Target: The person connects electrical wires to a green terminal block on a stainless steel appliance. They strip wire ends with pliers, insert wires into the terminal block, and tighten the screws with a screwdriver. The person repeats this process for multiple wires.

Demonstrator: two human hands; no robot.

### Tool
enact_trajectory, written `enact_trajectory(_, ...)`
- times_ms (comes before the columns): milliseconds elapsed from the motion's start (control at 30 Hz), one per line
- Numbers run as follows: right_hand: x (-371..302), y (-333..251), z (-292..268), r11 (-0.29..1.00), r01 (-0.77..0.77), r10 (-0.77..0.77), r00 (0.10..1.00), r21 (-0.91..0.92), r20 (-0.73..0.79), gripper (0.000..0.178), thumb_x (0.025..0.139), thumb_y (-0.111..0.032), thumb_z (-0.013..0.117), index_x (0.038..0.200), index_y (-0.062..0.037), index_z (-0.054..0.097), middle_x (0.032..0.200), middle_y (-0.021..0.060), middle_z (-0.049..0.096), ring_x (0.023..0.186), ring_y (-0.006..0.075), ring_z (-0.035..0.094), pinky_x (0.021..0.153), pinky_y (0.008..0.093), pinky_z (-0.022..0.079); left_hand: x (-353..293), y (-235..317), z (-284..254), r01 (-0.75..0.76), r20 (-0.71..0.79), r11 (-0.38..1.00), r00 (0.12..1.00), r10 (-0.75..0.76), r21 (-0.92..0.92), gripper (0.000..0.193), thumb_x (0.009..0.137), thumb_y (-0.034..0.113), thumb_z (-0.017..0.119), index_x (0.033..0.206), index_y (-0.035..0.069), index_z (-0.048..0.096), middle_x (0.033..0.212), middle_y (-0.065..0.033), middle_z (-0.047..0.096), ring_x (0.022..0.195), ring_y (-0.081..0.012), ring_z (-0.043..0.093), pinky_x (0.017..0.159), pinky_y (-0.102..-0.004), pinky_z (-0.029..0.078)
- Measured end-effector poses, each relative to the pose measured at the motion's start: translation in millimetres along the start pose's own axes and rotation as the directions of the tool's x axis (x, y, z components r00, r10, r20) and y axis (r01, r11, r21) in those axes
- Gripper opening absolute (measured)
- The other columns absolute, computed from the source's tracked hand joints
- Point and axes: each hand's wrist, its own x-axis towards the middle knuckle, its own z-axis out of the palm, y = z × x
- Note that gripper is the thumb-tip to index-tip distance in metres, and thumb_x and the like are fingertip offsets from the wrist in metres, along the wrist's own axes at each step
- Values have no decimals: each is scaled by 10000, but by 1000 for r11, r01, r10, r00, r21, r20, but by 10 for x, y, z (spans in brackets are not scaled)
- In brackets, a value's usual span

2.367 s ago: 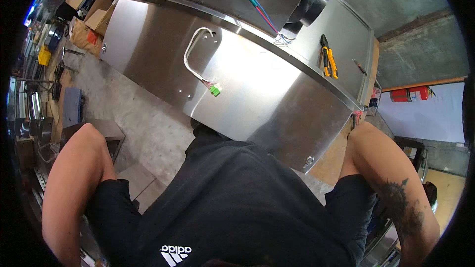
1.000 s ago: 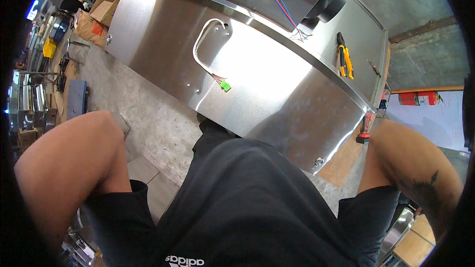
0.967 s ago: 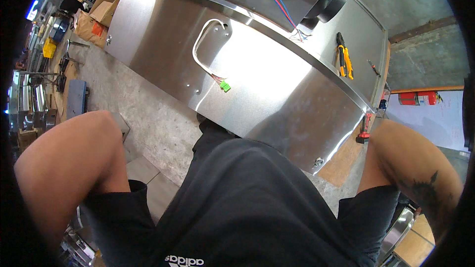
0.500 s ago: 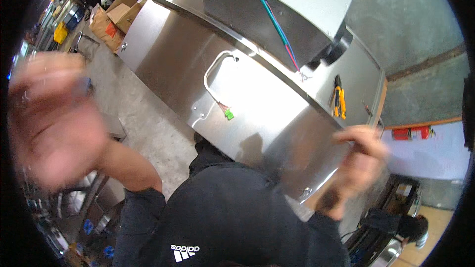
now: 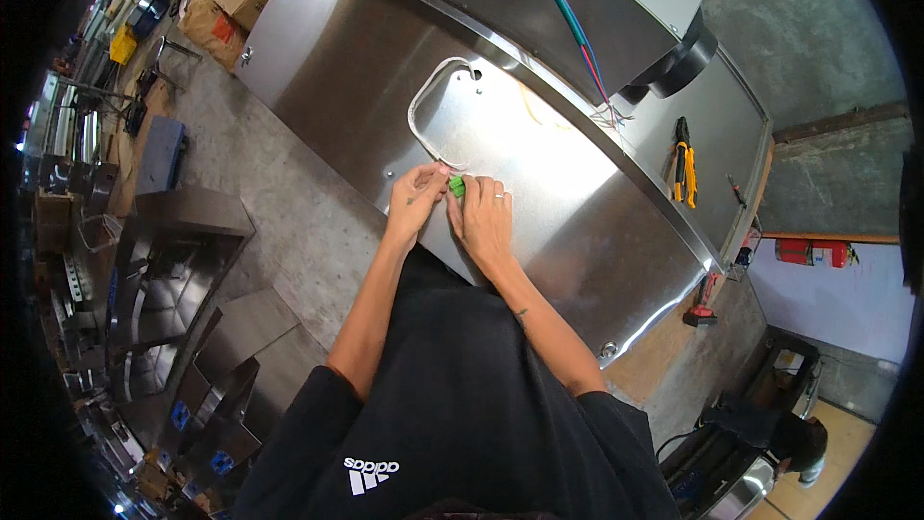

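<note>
A green plug connector sits at the end of a white cable, which loops out of a hole in the large stainless steel panel. My left hand pinches the wires just beside the connector. Against its other side, the fingers and thumb of my right hand close on the connector itself. Both hands meet low over the panel near its close edge, and the fingers partly cover the wire ends.
Beyond the panel's ridge stands a grey metal housing with blue, green and red wires hanging out. Yellow-black pliers and a screwdriver lie right. A red-black power tool rests below them. Another person is lower right.
My hands, apart and blurred before at far left and right, have come together on the connector. The connector has lifted slightly toward the cable's hole, and the view has shifted.
</note>
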Motion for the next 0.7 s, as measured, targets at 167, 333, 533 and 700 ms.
enact_trajectory(167,-99,5,-131,989,10,3,996,150,-84,386,948,-127,818,1277,15,674,1103,183,676,993,372,637,868,477,507,-121,174,24,89,114,994,990,-81,-67,351,1076,254,794,1257,-43,750,1058,-61,785,936,-98,710,835,-254,569)
enact_trajectory(333,-227,40,-353,964,-20,33,999,267,-43,382,947,-75,805,1286,38,669,1056,206,668,971,401,637,871,494,539,-344,217,181,117,120,989,987,-106,-94,318,1066,231,805,1224,-43,765,1039,-55,784,926,-92,709,853,-247,582)
enact_trajectory(533,-238,34,-578,947,-52,62,998,318,-21,388,961,-56,794,1313,40,663,1101,220,683,1005,409,643,904,497,543,-428,263,237,138,169,968,980,-104,-209,311,1081,222,783,1239,-43,747,1042,-57,775,919,-82,701,848,-246,587)
enact_trajectory(700,-230,165,-814,899,-109,120,993,425,0,356,1010,-24,758,1348,22,655,1205,215,693,1084,390,674,926,453,564,-508,461,293,-233,37,908,971,235,349,270,1089,185,729,1287,2,731,1102,-91,779,991,-202,726,1022,-362,567)
